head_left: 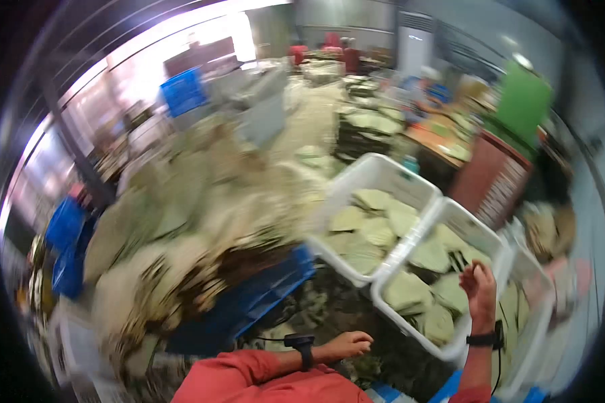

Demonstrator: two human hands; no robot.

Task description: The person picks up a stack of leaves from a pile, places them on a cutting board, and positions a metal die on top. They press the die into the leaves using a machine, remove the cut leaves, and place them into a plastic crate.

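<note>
My right hand [478, 289], fingers curled in and no object showing in it, is over the right side of a white bin [418, 334]. Pale green, flat leaf-like pieces [408, 293] lie in stacks inside that bin, with dark gaps between some of them. Low in front of my body, my left hand [349, 344] has its fingers bent together and nothing visible in them. A dark, mottled surface lies beyond it. Motion blur hides finer detail of the fingers. Both wrists wear dark bands.
Another white bin [376, 161] with similar pieces adjoins on the left, and a third [543, 295] stands at right. A large heap of pale sheets [181, 195] rises at left beside a blue sheet [262, 302]. Behind the bins stand a red-brown box [494, 178] and a table [427, 139].
</note>
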